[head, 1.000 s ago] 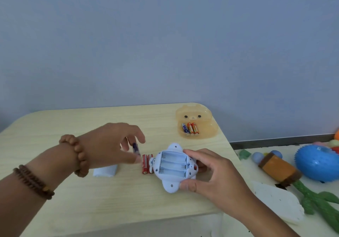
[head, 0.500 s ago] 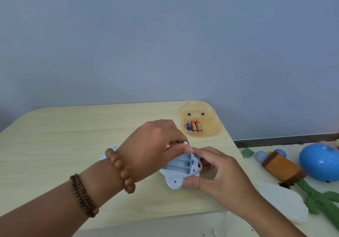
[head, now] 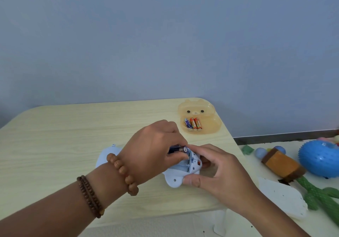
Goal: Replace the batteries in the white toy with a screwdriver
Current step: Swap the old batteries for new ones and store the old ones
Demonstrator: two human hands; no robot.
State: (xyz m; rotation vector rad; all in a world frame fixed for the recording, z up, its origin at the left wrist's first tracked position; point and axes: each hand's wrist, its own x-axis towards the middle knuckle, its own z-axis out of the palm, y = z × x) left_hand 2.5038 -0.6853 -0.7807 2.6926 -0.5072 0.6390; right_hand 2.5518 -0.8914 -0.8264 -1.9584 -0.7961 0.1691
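Observation:
The white toy (head: 176, 177) lies belly-up near the table's front right, its battery bay open. My right hand (head: 212, 172) grips the toy's right side, thumb on its lower edge. My left hand (head: 156, 150) pinches a dark blue battery (head: 178, 149) and holds it tilted at the far end of the bay. An orange bear-shaped box (head: 211, 124) stands open at the back right with three batteries (head: 193, 123) inside. The two red batteries seen earlier are hidden behind my left hand. No screwdriver is in view.
A white piece (head: 104, 158) lies on the wooden table (head: 55, 145) behind my left wrist. On the floor to the right are a spiky blue ball (head: 320, 158), an orange-brown plush (head: 282, 165), a green cactus toy (head: 317, 194) and a white foam sheet (head: 282, 198).
My left hand picked up the dark blue battery from beside the toy and carried it right, over the open bay. My right hand stayed on the toy.

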